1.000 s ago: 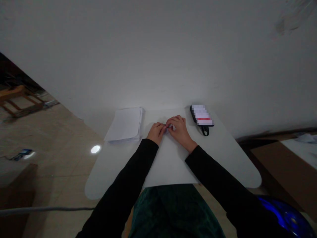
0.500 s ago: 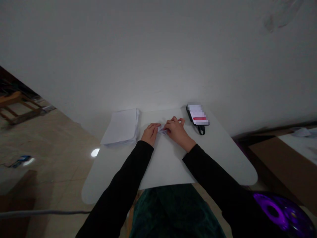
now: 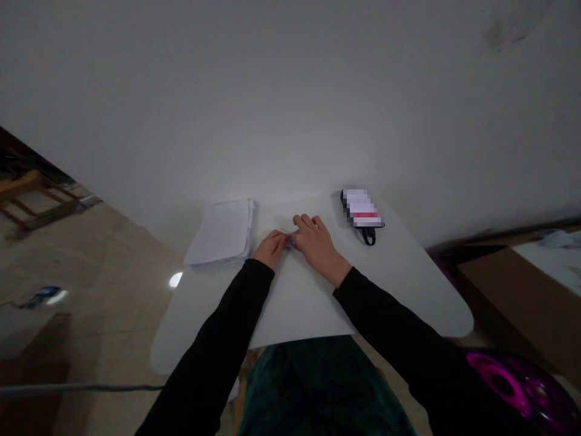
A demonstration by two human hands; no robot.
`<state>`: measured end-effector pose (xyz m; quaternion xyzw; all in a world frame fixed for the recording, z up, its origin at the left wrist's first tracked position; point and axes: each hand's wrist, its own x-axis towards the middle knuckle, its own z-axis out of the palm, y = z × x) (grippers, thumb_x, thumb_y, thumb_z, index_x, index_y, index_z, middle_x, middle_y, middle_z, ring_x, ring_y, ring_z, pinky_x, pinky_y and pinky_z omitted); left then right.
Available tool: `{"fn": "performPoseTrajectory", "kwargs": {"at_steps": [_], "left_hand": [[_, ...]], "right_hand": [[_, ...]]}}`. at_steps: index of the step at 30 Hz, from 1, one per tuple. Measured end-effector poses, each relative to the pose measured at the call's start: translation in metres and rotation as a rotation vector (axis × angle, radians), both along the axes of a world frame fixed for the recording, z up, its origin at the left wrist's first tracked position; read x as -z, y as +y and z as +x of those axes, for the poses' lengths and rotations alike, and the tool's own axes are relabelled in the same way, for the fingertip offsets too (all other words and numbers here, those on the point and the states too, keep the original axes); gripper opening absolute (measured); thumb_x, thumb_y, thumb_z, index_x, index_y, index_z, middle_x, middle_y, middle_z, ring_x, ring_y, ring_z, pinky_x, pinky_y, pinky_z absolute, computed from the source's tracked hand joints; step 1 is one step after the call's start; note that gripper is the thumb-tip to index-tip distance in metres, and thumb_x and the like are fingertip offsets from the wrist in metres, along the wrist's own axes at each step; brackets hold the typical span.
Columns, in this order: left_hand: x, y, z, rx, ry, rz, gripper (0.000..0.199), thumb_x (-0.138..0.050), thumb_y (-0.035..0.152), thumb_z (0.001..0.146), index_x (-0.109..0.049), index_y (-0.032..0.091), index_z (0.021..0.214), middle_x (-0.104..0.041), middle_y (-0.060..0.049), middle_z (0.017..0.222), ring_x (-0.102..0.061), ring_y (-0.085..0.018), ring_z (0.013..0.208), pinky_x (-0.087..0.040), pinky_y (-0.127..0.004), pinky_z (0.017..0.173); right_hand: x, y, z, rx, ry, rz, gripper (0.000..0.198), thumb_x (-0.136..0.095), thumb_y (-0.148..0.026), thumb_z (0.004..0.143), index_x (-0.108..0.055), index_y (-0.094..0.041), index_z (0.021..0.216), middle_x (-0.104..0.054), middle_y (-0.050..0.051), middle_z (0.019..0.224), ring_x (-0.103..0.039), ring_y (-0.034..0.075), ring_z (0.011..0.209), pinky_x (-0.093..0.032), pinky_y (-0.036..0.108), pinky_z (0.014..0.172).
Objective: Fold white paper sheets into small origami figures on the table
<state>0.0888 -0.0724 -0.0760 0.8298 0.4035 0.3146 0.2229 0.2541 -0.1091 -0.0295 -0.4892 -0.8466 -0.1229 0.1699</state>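
Note:
Both hands meet over the middle of the white table (image 3: pixel 299 303). My left hand (image 3: pixel 271 247) is closed, its thumb and fingers pinching one end of a small folded paper (image 3: pixel 289 243). From the other side my right hand (image 3: pixel 313 239) pinches the same paper between thumb and index finger, with its other fingers raised and bent. Most of the paper is hidden by the fingers, so its exact shape cannot be made out. Left of my hands lies a stack of white paper sheets (image 3: pixel 220 230).
At the table's back right lies a phone (image 3: pixel 363 209) with a black strap loop (image 3: pixel 370 236). A pale wall (image 3: pixel 290 109) rises behind the table. To the right are a cardboard box (image 3: pixel 508 284) and a device with purple-pink light (image 3: pixel 503 381). A wooden stool (image 3: pixel 22 184) stands far left.
Both hands have shifted slightly left and drawn closer together. My left fingers have curled from lying flatter into a pinch, and less of the paper shows between the hands.

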Motion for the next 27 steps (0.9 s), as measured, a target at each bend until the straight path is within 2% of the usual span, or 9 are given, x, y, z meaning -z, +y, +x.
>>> {"fn": "performPoseTrajectory", "kwargs": {"at_steps": [3, 8, 11, 13, 16, 18, 20, 24, 27], "left_hand": [[-0.002, -0.002, 0.003, -0.013, -0.003, -0.024, 0.029, -0.036, 0.024, 0.091, -0.062, 0.017, 0.08, -0.056, -0.007, 0.08, -0.057, -0.02, 0.079, -0.048, -0.034, 0.079], [-0.007, -0.006, 0.008, -0.097, -0.128, -0.086, 0.029, -0.042, 0.029, 0.09, -0.061, 0.019, 0.071, -0.056, -0.005, 0.074, -0.056, -0.019, 0.077, -0.046, -0.034, 0.08], [-0.009, -0.007, 0.016, -0.211, -0.463, -0.201, 0.033, -0.046, 0.045, 0.089, -0.061, 0.019, 0.074, -0.059, -0.006, 0.08, -0.057, -0.02, 0.084, -0.045, -0.034, 0.084], [-0.01, -0.008, 0.026, -0.278, -0.681, -0.282, 0.048, -0.033, 0.057, 0.091, -0.06, 0.018, 0.085, -0.062, -0.008, 0.091, -0.058, -0.02, 0.09, -0.047, -0.035, 0.084], [-0.015, -0.013, 0.04, -0.238, -0.915, -0.47, 0.065, -0.009, 0.064, 0.09, -0.056, 0.019, 0.097, -0.064, -0.01, 0.104, -0.062, -0.021, 0.095, -0.05, -0.036, 0.082], [-0.019, -0.019, 0.047, -0.182, -1.068, -0.65, 0.067, -0.009, 0.068, 0.088, -0.054, 0.021, 0.105, -0.064, -0.01, 0.111, -0.064, -0.022, 0.097, -0.051, -0.038, 0.081], [-0.022, -0.024, 0.05, -0.155, -1.136, -0.752, 0.069, -0.01, 0.071, 0.087, -0.051, 0.022, 0.115, -0.064, -0.011, 0.114, -0.064, -0.024, 0.099, -0.052, -0.039, 0.079], [-0.023, -0.028, 0.05, -0.134, -1.15, -0.74, 0.071, -0.013, 0.071, 0.087, -0.042, 0.025, 0.133, -0.065, -0.011, 0.115, -0.064, -0.026, 0.102, -0.051, -0.039, 0.078], [-0.019, -0.025, 0.052, -0.098, -1.173, -0.657, 0.068, -0.016, 0.068, 0.089, -0.044, 0.024, 0.133, -0.066, -0.012, 0.114, -0.064, -0.025, 0.103, -0.051, -0.038, 0.081]], "right_hand": [[0.001, -0.002, -0.011, 0.158, 0.012, -0.074, 0.023, -0.051, -0.013, 0.09, -0.073, -0.015, 0.084, -0.065, 0.016, 0.099, -0.052, 0.03, 0.102, -0.034, 0.041, 0.08], [0.007, 0.003, -0.014, 0.046, 0.034, -0.115, 0.023, -0.048, -0.014, 0.092, -0.071, -0.014, 0.086, -0.067, 0.012, 0.09, -0.055, 0.026, 0.094, -0.037, 0.039, 0.08], [0.007, 0.007, -0.008, 0.031, 0.152, -0.092, 0.023, -0.048, -0.017, 0.093, -0.07, -0.017, 0.088, -0.066, 0.009, 0.097, -0.055, 0.023, 0.094, -0.038, 0.037, 0.079], [0.006, 0.008, -0.006, 0.024, 0.307, -0.067, 0.023, -0.048, -0.016, 0.092, -0.07, -0.019, 0.087, -0.065, 0.007, 0.105, -0.053, 0.022, 0.097, -0.039, 0.034, 0.079], [0.006, 0.009, -0.007, -0.038, 0.567, -0.116, 0.02, -0.052, -0.014, 0.087, -0.07, -0.02, 0.078, -0.059, 0.006, 0.114, -0.053, 0.018, 0.1, -0.043, 0.029, 0.078], [0.008, 0.009, -0.009, -0.083, 0.667, -0.197, 0.016, -0.057, -0.014, 0.081, -0.069, -0.019, 0.072, -0.057, 0.007, 0.116, -0.055, 0.017, 0.1, -0.045, 0.027, 0.076], [0.01, 0.009, -0.01, -0.089, 0.685, -0.259, 0.016, -0.059, -0.012, 0.077, -0.069, -0.02, 0.068, -0.057, 0.006, 0.116, -0.055, 0.018, 0.101, -0.046, 0.028, 0.076], [0.012, 0.005, -0.011, -0.041, 0.684, -0.234, 0.024, -0.053, -0.006, 0.075, -0.067, -0.02, 0.062, -0.058, 0.006, 0.121, -0.054, 0.02, 0.106, -0.047, 0.032, 0.08], [0.012, 0.004, -0.013, -0.063, 0.831, -0.236, 0.025, -0.049, -0.002, 0.071, -0.065, -0.019, 0.06, -0.057, 0.005, 0.124, -0.057, 0.019, 0.102, -0.049, 0.033, 0.08]]}}
